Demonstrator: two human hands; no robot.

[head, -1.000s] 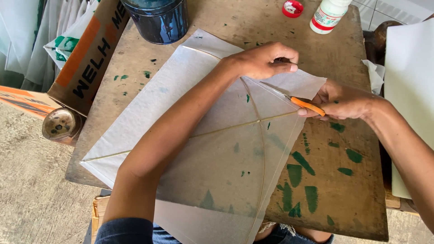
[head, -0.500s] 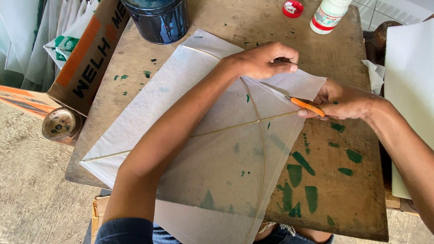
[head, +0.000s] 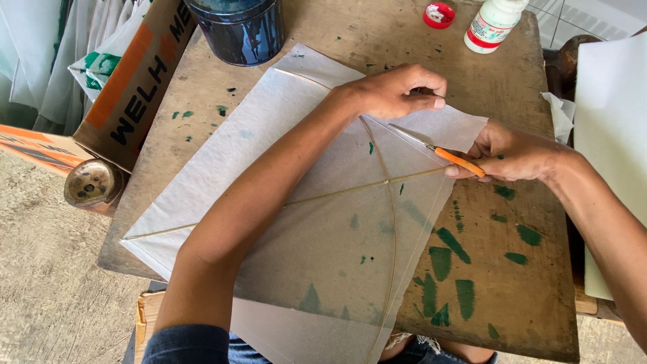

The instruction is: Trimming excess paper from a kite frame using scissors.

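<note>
A white translucent paper kite (head: 296, 202) with thin bamboo sticks crossing it lies on a wooden table (head: 512, 290) stained with green paint. My left hand (head: 394, 91) reaches across the kite and pinches its paper edge near the top corner. My right hand (head: 512, 154) holds orange-handled scissors (head: 445, 154), whose blades point left along the paper's edge just below my left fingers.
A dark blue tin (head: 236, 27) stands at the table's back. A white bottle (head: 492, 23) and its red cap (head: 439, 13) sit back right. A cardboard box (head: 135, 81) leans at the left, with a tape roll (head: 91, 183) below it. White sheets (head: 610, 135) lie at the right.
</note>
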